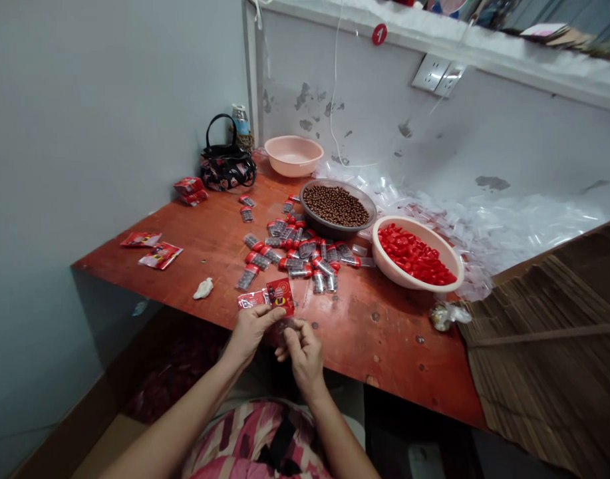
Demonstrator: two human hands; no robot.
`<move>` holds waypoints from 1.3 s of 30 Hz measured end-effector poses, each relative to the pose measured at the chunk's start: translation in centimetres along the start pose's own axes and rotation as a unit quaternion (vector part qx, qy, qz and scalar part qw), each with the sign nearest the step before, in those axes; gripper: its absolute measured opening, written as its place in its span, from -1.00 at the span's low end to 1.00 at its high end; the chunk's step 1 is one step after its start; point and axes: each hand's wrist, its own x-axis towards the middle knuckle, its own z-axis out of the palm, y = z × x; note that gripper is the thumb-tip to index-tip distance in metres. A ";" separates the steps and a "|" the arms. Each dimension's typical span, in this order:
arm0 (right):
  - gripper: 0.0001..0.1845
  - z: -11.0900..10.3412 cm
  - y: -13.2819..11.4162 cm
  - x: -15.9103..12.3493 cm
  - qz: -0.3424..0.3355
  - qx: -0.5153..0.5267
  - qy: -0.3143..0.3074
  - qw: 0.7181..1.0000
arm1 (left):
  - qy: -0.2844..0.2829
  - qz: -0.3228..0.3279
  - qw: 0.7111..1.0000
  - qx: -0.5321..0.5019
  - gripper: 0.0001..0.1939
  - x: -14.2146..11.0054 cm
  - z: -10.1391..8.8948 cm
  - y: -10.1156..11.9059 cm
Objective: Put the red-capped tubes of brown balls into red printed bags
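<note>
My left hand (pixel 252 330) pinches a red printed card (pixel 281 297) between thumb and fingers. A second red piece with a silvery white face (pixel 253 300) sticks out at its left. Just to the right, my right hand (pixel 305 349) is closed, fingertips together, at the card's lower end. A small dark, see-through thing (pixel 285 326) shows between the hands; its kind is unclear. Beyond the hands lies a loose pile of small clear tubes (pixel 285 246) with red caps and dark balls inside.
Behind the pile stand a grey bowl of brown balls (pixel 337 206), a pale bowl of red caps (pixel 417 256) and a pink basin (pixel 293 156). Red packets (pixel 159 255), crumpled tissue (pixel 203 288) and a handbag (pixel 227 166) are left. Clear plastic tubes (pixel 524 226) and stacked cardboard (pixel 549 339) are right.
</note>
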 end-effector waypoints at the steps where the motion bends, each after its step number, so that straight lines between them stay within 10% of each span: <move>1: -0.72 0.0 0.1 0.1 0.012 0.018 -0.017 1.000 | 0.008 0.006 1.000 0.002 -0.76 -0.1 0.1 0.0; 13: -0.75 0.0 0.4 0.2 0.007 0.053 -0.012 0.999 | 0.061 0.042 0.996 0.057 -0.73 -0.3 0.5 -0.6; 20: -0.72 0.2 0.4 0.3 0.050 0.148 -0.011 0.988 | -0.103 -0.024 0.993 -0.045 -0.72 -1.2 0.8 -1.3; 26: -0.68 0.2 -0.3 -0.1 0.031 0.159 -0.020 0.987 | -0.001 -0.031 0.993 -0.110 -0.78 -1.4 0.2 -0.9; 35: -0.77 1.4 -0.2 0.7 0.065 0.157 -0.033 0.985 | -0.034 -0.066 0.985 -0.153 -0.83 -4.0 -0.8 -0.9; 39: -0.73 2.6 -0.6 0.8 0.071 0.158 -0.072 0.982 | 0.073 -0.027 0.970 -0.232 -0.77 -5.8 -3.1 -1.0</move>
